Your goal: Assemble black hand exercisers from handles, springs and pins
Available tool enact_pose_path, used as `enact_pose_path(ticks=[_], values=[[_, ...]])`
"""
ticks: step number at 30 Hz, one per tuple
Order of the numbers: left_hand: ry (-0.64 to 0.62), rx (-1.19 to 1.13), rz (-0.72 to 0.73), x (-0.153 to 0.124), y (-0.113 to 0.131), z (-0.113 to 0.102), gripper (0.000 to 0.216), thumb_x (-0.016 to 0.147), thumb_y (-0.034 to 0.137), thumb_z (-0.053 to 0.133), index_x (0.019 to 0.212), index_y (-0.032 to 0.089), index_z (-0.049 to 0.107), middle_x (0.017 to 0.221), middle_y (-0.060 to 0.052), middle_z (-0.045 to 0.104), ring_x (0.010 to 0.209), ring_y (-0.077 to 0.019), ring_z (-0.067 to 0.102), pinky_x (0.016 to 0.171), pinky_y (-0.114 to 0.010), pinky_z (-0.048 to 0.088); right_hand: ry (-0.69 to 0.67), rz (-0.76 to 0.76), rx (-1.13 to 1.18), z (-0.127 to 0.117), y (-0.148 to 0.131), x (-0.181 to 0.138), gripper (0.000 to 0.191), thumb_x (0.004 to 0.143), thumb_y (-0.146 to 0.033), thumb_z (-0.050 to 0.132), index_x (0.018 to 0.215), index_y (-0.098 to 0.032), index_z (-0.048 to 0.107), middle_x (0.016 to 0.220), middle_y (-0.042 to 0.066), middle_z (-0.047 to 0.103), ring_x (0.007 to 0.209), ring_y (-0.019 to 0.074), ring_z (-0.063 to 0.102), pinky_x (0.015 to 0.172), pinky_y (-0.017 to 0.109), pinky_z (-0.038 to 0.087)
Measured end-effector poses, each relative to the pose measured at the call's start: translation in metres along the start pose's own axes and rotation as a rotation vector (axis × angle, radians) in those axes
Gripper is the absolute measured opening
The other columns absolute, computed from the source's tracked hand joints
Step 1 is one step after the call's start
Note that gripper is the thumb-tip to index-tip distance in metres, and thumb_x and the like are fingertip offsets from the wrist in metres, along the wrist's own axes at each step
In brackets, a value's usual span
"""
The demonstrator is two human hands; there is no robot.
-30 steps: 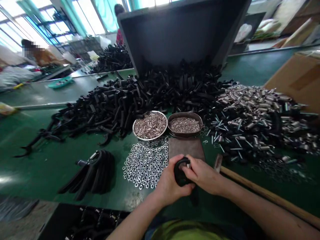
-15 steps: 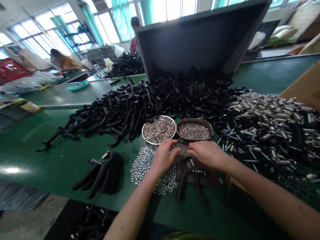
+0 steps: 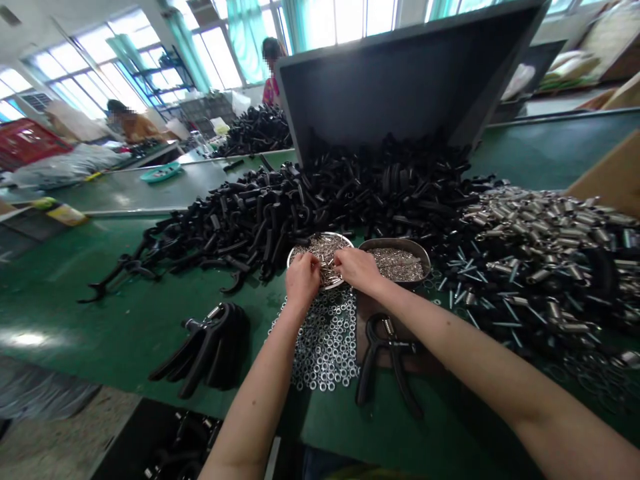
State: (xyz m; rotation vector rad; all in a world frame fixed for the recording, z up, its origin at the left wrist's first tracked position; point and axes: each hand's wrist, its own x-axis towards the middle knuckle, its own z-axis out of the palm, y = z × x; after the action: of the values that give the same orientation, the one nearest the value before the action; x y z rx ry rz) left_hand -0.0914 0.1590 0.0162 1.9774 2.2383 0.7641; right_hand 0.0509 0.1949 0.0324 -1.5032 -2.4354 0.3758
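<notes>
My left hand [image 3: 303,281] is at the near left rim of a round white bowl [image 3: 290,259], its fingers curled together. From the right, my right hand [image 3: 358,268] reaches over the same bowl with its fingertips pinched among small metal pins [image 3: 326,245]. What either hand grips is too small to make out. An oval metal tin [image 3: 426,267] of tiny metal parts [image 3: 397,263] stands beside the bowl. Loose hex nuts [image 3: 325,347] are spread below my hands. A black hand grip exerciser [image 3: 369,363] with a spring lies on a brown pad [image 3: 370,307].
Several assembled hand grips [image 3: 215,347] stand stacked at left. Black handles [image 3: 260,213] are heaped before a tipped grey bin [image 3: 400,87]. Springs [image 3: 545,220] and screws [image 3: 470,273] pile up at right. Two people [image 3: 133,123] are in the background.
Both hands have moved forward and left, from above the grip exerciser to the bowl of pins. Their fingers, apart before, have closed together. The grip exerciser stays on the pad.
</notes>
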Motion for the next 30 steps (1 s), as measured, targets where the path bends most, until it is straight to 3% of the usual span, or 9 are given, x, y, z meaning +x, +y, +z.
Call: enact_pose_path(ticks=[4,6,9,12,16,20,26,30], values=[[0.087,-0.200,-0.096,-0.006,0.003,-0.010,0.012,0.085,0.025,0.048,0.090,0.020,0.057,0.077,-0.002,0.063,0.071,-0.0169,0.059,0.065,-0.027,0.042,0.043,-0.009,0.118,-0.016,0.012,-0.019,0.014,0.085,-0.023,0.052,0.091,-0.019,0.064,0.087,0.004,0.069,0.082,0.0155,0.061,0.072,0.025,0.042],[0.060,-0.405,-0.122,-0.019,0.006,-0.015,0.015,0.082,0.031,0.053,0.085,0.018,0.060,0.073,-0.001,0.063,0.068,-0.0154,0.059,0.063,-0.026,0.043,0.048,-0.043,0.192,-0.024,0.023,-0.040,0.013,0.085,-0.023,0.053,0.088,-0.018,0.065,0.086,0.002,0.069,0.080,0.0135,0.061,0.072,0.023,0.042],[-0.177,-0.687,-0.192,-0.050,0.012,-0.020,0.024,0.076,0.039,0.060,0.080,0.016,0.065,0.063,0.000,0.062,0.056,-0.0133,0.056,0.052,-0.024,0.043,-0.003,-0.033,0.336,-0.031,0.043,-0.080,0.014,0.082,-0.019,0.053,0.082,-0.018,0.067,0.083,0.002,0.069,0.075,0.0131,0.061,0.070,0.024,0.042],[-0.430,-0.857,-0.278,-0.085,0.020,-0.017,0.025,0.074,0.036,0.061,0.086,0.016,0.067,0.065,-0.001,0.066,0.054,-0.0136,0.059,0.045,-0.022,0.043,-0.105,0.034,0.426,-0.027,0.059,-0.113,0.016,0.082,-0.018,0.050,0.084,-0.017,0.065,0.083,0.003,0.068,0.071,0.0134,0.060,0.068,0.026,0.043],[-0.558,-0.967,-0.288,-0.118,0.028,-0.003,0.020,0.074,0.033,0.063,0.084,0.016,0.063,0.070,-0.001,0.069,0.065,-0.0157,0.065,0.053,-0.023,0.048,-0.125,0.080,0.473,-0.017,0.066,-0.129,0.013,0.080,-0.017,0.049,0.091,-0.017,0.057,0.081,0.002,0.066,0.073,0.0137,0.060,0.067,0.026,0.043],[-0.537,-0.877,-0.197,-0.129,0.036,0.007,0.016,0.078,0.033,0.061,0.076,0.017,0.065,0.066,0.001,0.066,0.061,-0.0133,0.060,0.058,-0.024,0.046,-0.165,0.019,0.289,-0.018,0.061,-0.123,0.019,0.080,-0.012,0.045,0.097,-0.017,0.053,0.082,0.002,0.065,0.075,0.0135,0.060,0.067,0.024,0.043],[-0.384,-0.527,0.119,-0.124,0.055,0.008,0.009,0.079,0.025,0.063,0.075,0.019,0.068,0.074,-0.001,0.063,0.072,-0.0148,0.059,0.067,-0.025,0.042,-0.249,-0.127,0.025,-0.025,0.036,-0.115,0.018,0.079,-0.010,0.049,0.094,-0.016,0.057,0.091,0.010,0.065,0.089,0.0218,0.057,0.073,0.030,0.042],[-0.423,-0.417,0.209,-0.119,0.060,0.005,0.008,0.080,0.022,0.062,0.075,0.018,0.067,0.074,-0.001,0.061,0.072,-0.0146,0.058,0.066,-0.024,0.042,-0.264,-0.195,-0.137,-0.024,0.033,-0.125,0.015,0.086,-0.016,0.047,0.097,-0.016,0.057,0.092,0.009,0.065,0.089,0.0216,0.056,0.074,0.031,0.044]])
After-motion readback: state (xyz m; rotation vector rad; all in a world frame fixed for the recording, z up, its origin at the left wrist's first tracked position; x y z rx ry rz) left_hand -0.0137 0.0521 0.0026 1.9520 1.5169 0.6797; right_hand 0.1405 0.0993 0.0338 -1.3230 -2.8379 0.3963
